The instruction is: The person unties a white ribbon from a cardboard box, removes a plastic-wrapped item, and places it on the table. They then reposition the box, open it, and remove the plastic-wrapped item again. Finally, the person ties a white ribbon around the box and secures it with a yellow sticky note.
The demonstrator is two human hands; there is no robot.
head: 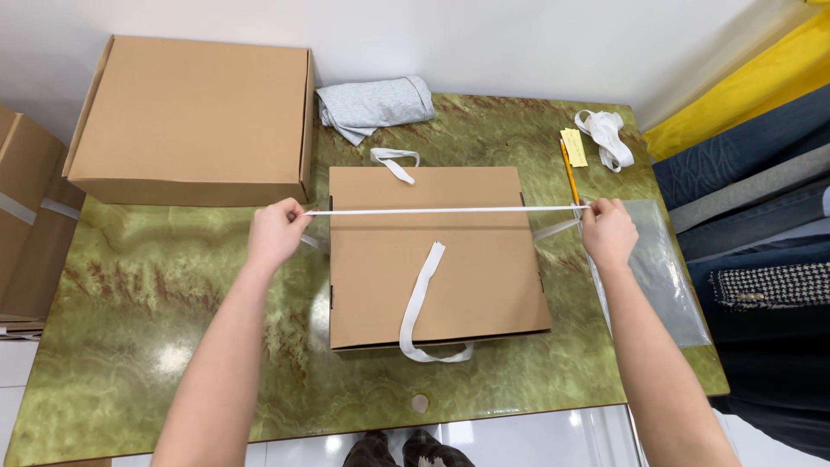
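Green marbled stone makes the top of the bench (173, 346), which stands against a white wall. Between the two hands lies a flat brown cardboard box (437, 255), closed, and a white strap (441, 210) is stretched tight across its top from one hand to the other. The left hand (275, 233) is closed around the left end of the strap, just beside the left edge of the box. The right hand (608, 232) is closed around the right end, just past the right edge of the box, and a second part of the strap goes down from this hand toward the side of the box. Another white strap (421, 307) lies loose along the box top and hangs over the near edge. Beyond the left hand stands a bigger cardboard box (190, 117), and beside it a folded grey cloth (376, 105). Beyond the right hand lie a yellow pencil (570, 177), a yellow paper tag (574, 147) and a bundle of white strap (607, 137). Under the right forearm lies a clear plastic bag (661, 272).
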